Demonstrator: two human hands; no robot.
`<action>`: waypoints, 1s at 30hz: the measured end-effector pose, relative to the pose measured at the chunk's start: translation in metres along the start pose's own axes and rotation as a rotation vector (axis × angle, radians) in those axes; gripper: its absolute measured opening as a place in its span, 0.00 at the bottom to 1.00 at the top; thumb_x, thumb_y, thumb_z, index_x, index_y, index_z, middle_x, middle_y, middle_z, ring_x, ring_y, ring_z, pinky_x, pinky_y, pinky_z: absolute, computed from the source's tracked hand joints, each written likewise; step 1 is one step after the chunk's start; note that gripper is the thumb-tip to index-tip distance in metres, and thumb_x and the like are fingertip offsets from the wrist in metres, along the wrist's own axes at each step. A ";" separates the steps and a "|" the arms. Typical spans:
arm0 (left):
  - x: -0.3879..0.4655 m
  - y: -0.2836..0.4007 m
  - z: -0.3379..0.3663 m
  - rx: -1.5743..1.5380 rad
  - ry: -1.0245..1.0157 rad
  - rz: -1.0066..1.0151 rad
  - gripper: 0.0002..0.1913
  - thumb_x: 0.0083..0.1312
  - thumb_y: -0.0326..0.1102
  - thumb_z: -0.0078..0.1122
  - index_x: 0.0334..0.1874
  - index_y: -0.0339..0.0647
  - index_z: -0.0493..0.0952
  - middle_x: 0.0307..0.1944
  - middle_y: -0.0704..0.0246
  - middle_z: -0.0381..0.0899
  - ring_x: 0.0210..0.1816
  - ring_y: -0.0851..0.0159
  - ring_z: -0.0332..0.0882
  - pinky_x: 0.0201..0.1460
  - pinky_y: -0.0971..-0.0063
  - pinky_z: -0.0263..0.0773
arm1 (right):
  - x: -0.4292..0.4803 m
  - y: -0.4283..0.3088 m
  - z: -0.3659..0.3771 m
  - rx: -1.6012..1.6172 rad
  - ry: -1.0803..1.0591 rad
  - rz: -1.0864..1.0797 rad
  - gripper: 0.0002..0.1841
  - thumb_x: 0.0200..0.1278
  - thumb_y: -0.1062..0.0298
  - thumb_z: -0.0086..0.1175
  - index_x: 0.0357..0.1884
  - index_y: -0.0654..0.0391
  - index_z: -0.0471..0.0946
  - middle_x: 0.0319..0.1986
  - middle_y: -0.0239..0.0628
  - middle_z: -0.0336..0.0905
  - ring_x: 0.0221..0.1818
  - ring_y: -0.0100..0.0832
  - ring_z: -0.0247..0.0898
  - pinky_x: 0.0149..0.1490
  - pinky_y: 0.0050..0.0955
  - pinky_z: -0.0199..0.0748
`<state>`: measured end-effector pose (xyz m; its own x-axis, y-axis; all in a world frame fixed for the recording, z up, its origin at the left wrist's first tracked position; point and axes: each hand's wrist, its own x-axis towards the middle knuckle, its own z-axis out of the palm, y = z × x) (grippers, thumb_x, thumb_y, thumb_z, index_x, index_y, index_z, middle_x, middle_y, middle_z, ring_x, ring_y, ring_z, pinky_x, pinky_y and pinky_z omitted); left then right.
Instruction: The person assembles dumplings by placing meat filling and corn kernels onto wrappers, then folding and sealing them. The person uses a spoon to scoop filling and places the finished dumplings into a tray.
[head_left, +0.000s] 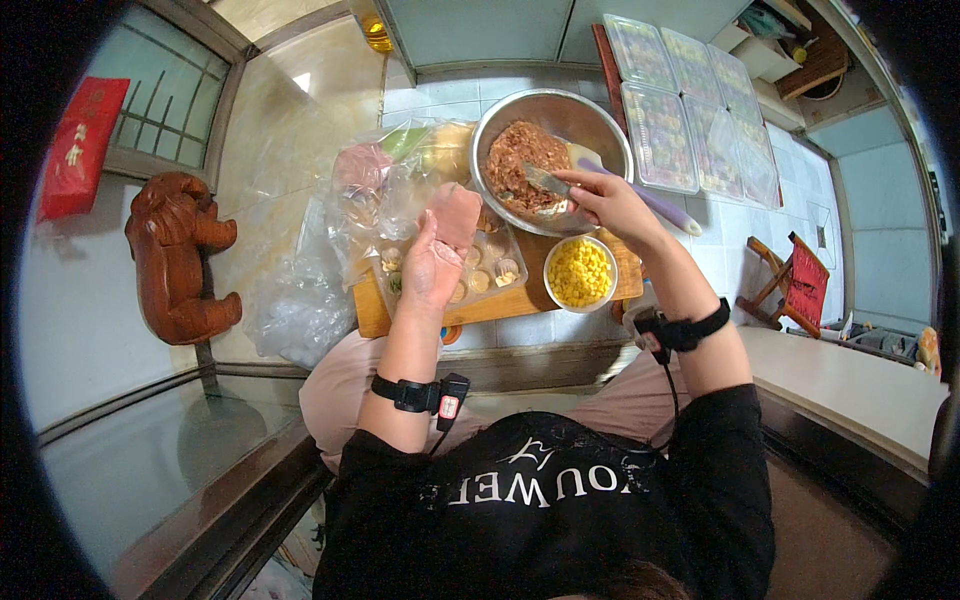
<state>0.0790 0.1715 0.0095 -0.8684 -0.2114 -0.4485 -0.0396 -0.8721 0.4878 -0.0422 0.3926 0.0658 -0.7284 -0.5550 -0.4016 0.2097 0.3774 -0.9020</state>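
On the fingers of my left hand (429, 266) lies a thin pink dough wrapper (457, 214), held flat with the thumb at its edge. My right hand (606, 202) grips a flat metal spreader (546, 180), its blade in the ground meat filling (525, 150). That filling sits in a large stainless steel bowl (604, 124). A silicone spatula with a purple handle (664, 206) leans in the same bowl, passing behind my right wrist. Below my left hand is a clear compartment tray (516, 259) with small pieces in some cups. Diced yellow corn (579, 271) fills a white bowl.
A wooden board (371, 304) carries the tray and corn. Clear plastic bags (405, 161) with pink, green and yellow dough lie left of the steel bowl. Several lidded plastic boxes (660, 135) stand at the back right. A red folding stool (806, 289) and a carved wooden animal (169, 262) flank the area.
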 end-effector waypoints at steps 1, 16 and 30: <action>-0.004 0.005 0.004 -0.011 -0.040 0.007 0.20 0.71 0.39 0.39 0.64 0.42 0.60 0.65 0.63 0.62 0.65 0.62 0.62 0.66 0.65 0.59 | -0.009 -0.007 0.000 0.064 -0.012 -0.019 0.18 0.68 0.72 0.43 0.59 0.55 0.71 0.26 0.24 0.71 0.22 0.13 0.53 0.27 0.13 0.56; -0.065 0.037 0.059 -0.103 -0.495 0.143 0.23 0.72 0.44 0.37 0.66 0.42 0.60 0.64 0.61 0.63 0.65 0.59 0.60 0.69 0.62 0.54 | -0.078 -0.052 0.071 -0.221 0.113 -0.571 0.21 0.62 0.80 0.45 0.56 0.52 0.73 0.32 0.31 0.73 0.28 0.24 0.68 0.34 0.23 0.67; -0.075 0.042 0.057 -0.326 -0.483 0.177 0.22 0.74 0.41 0.30 0.66 0.39 0.56 0.65 0.64 0.60 0.63 0.62 0.62 0.66 0.65 0.57 | -0.082 -0.052 0.121 -0.978 0.467 -0.854 0.31 0.44 0.82 0.52 0.54 0.44 0.76 0.34 0.36 0.69 0.30 0.35 0.71 0.33 0.30 0.71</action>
<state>0.1143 0.1760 0.1058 -0.9771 -0.2076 0.0465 0.2127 -0.9484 0.2353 0.0854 0.3288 0.1267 -0.5880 -0.6512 0.4798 -0.8063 0.5188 -0.2841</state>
